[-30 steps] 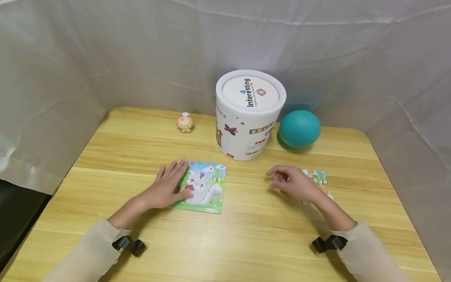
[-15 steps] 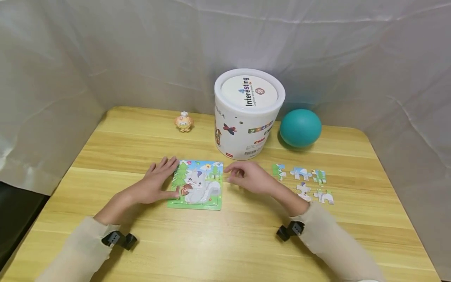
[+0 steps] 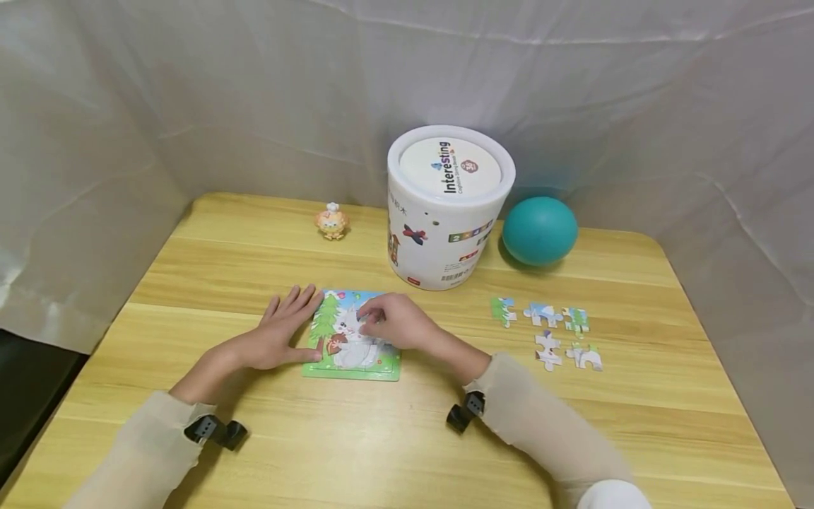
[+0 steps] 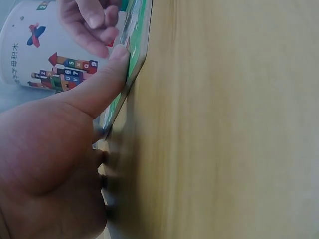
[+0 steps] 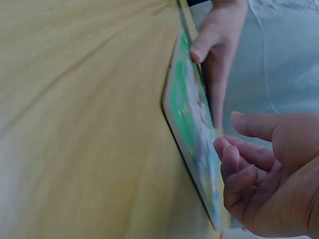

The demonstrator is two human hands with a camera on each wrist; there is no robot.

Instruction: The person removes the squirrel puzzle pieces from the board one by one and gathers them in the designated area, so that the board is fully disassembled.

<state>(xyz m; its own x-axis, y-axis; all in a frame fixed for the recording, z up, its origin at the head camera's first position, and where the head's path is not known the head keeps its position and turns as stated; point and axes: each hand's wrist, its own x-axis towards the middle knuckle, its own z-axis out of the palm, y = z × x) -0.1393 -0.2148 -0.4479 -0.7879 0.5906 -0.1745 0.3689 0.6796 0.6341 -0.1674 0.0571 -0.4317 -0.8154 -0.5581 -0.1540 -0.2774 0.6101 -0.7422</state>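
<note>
A square jigsaw puzzle [image 3: 356,359] with a squirrel, a tree and a green border lies flat on the wooden table. My left hand [image 3: 273,343] rests at its left edge, fingers spread and straight; in the left wrist view its thumb [image 4: 107,77] lies on the green border. Over the puzzle's upper right part hovers my right hand [image 3: 403,325], its fingers loosely bent. From the right wrist view, thumb and fingers of that hand [image 5: 269,174] are apart with nothing between them. The hand hides part of the squirrel and sky in the head view.
Several loose jigsaw pieces [image 3: 543,313] lie to the right of the puzzle. Behind it stands a large white lidded tub [image 3: 439,226], with a teal ball [image 3: 540,231] beside it. A small orange figurine [image 3: 332,221] is at the back left. Grey cloth [image 3: 286,92] hangs behind the table.
My right hand has swept left from the loose pieces to over the puzzle. My left hand and the puzzle shifted slightly left in the first half second, then stayed put.
</note>
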